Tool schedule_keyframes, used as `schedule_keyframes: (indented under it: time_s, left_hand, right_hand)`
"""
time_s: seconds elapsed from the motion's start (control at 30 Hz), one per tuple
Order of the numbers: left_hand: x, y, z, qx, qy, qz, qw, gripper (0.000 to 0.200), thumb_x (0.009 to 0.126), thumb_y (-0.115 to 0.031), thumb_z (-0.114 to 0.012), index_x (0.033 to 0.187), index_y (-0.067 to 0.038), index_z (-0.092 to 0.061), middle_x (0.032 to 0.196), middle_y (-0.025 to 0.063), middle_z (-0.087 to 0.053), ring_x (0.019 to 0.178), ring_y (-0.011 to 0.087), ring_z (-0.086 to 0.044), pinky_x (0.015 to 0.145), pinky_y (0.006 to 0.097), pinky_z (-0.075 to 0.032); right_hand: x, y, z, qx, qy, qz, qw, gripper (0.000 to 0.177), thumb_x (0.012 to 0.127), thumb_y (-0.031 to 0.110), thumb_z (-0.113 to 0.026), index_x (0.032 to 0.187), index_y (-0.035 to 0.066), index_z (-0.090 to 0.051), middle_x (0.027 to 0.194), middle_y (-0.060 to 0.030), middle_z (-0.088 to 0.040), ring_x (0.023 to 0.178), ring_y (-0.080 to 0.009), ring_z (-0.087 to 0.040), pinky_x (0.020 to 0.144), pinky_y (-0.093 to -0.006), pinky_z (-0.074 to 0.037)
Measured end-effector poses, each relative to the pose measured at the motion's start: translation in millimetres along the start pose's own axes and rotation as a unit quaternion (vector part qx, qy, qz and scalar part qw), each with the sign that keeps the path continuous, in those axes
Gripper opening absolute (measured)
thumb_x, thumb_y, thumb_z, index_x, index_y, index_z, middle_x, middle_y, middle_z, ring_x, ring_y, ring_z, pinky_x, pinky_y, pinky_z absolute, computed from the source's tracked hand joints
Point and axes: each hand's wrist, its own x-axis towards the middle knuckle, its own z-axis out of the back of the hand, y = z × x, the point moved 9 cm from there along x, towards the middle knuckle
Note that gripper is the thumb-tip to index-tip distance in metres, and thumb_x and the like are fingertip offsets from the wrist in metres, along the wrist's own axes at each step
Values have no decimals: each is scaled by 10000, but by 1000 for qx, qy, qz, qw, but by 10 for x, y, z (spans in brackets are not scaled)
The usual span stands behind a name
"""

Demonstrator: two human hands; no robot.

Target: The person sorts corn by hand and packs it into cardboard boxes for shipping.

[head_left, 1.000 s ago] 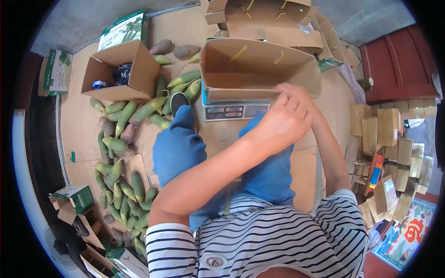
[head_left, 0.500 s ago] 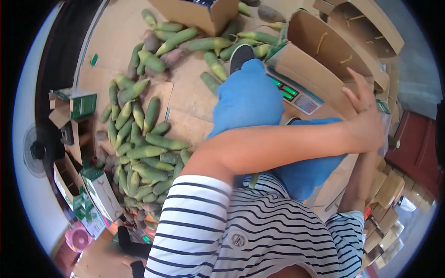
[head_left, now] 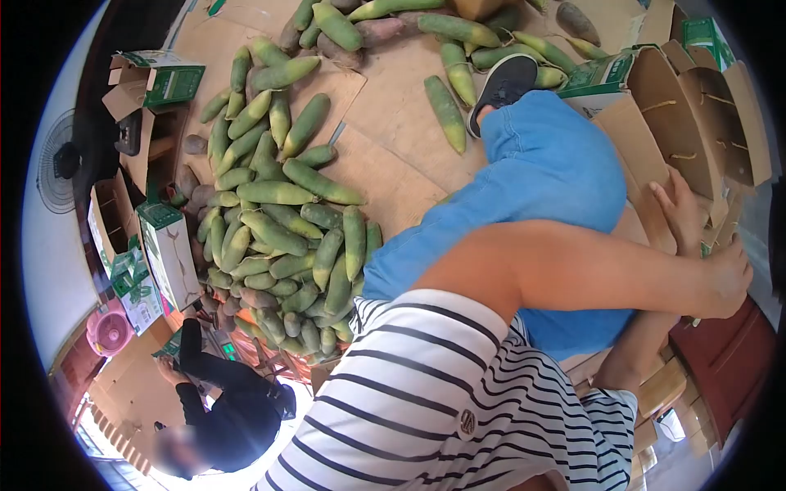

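Note:
My left arm crosses in front of my body to the right. At its end, my left hand [head_left: 725,282] has curled fingers, and whatever they hold is hidden. Beyond it, my right hand [head_left: 681,209] grips the near edge of an open cardboard carton [head_left: 634,151] with rope handles inside. The carton stands beside my blue-trousered knee [head_left: 565,155]. Green radishes [head_left: 307,127] lie heaped on the cardboard-covered floor [head_left: 385,159] to the left, and a lone green radish [head_left: 446,113] rests near my shoe [head_left: 506,86].
A green-and-white box [head_left: 168,245] and an open box [head_left: 155,82] stand left of the heap. Behind them are a fan [head_left: 65,155] and a pink basin-like object [head_left: 110,331]. Another person in black [head_left: 233,401] works at lower left. A dark red panel [head_left: 729,368] is at right.
My view has swung so the radishes and carton shift in it. My right hand has come into view at the carton's edge, and my left hand's spread fingers have curled. The other person shows more.

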Motion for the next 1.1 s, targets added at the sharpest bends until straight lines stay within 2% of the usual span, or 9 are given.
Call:
schedule_keyframes:
  time_s: [0.13,0.4,0.6,0.7,0.73,0.77,0.83,0.97,1.1]
  left_hand:
    - [36,-3,-183,-6,72,-4,997,341,781,-251,-571,1013,-21,-667,1151,240,-540,1074,426,-478,921,626,-308]
    - [97,-21,-277,-12,128,9,992,431,774,-275,-611,1146,-59,-623,1253,228,-485,1176,473,-383,964,693,-182]
    - [-269,1010,447,3,93,46,995,247,718,-204,-631,918,-61,-664,939,167,-596,869,307,-548,715,486,-390]
    - [-920,2169,720,97,87,189,973,161,690,-168,-641,804,-63,-684,783,136,-652,715,224,-631,591,383,-494]
    - [-1533,2710,895,-91,-42,405,909,151,752,-161,-605,824,-39,-659,868,154,-647,751,262,-629,639,394,-490]
    - [-2002,2880,917,-51,-141,326,934,180,805,-182,-568,861,-23,-630,845,169,-642,775,295,-624,677,381,-484]
    - [-3489,3511,366,-35,-15,538,842,258,792,-246,-599,901,-13,-621,858,185,-646,832,323,-626,730,392,-482]
    - [-5268,3524,-258,-36,50,719,692,442,737,-308,-667,966,63,-599,943,243,-635,911,340,-622,791,379,-486]
    - [-5757,3340,-609,10,-13,769,640,560,709,-343,-713,1011,104,-563,933,240,-623,867,325,-617,768,362,-488]
  right_hand:
    - [85,-10,-101,58,75,-49,994,485,849,271,-612,1228,-2,-480,1064,-213,-602,1026,-347,-565,867,-375,-430]
    - [173,-246,-138,3,4,-19,1000,496,842,283,-620,1193,-48,-503,1072,-246,-586,1011,-362,-563,839,-396,-431]
    - [151,-426,-242,49,12,-50,998,418,851,260,-592,1156,-18,-527,987,-238,-596,940,-376,-568,791,-409,-434]
    - [172,-7,-86,28,13,14,999,312,847,226,-572,1037,-17,-531,907,-236,-585,884,-403,-546,750,-429,-425]
    - [182,-51,-93,12,18,7,1000,336,854,218,-572,1077,-28,-524,945,-238,-588,916,-388,-555,781,-406,-427]
    - [180,-77,-108,-5,24,2,1000,361,861,210,-571,1117,-39,-518,983,-240,-591,948,-373,-563,811,-383,-429]
    - [173,-16,-89,-5,33,-15,999,365,859,216,-574,1111,-42,-518,984,-244,-589,952,-377,-561,811,-382,-429]
    - [150,2,-63,31,-3,-1,1000,323,838,233,-593,1027,-21,-527,909,-245,-578,878,-410,-541,744,-428,-423]
    - [166,-65,-91,13,4,-16,1000,312,850,226,-578,1035,-20,-530,921,-246,-584,887,-401,-551,752,-426,-427]
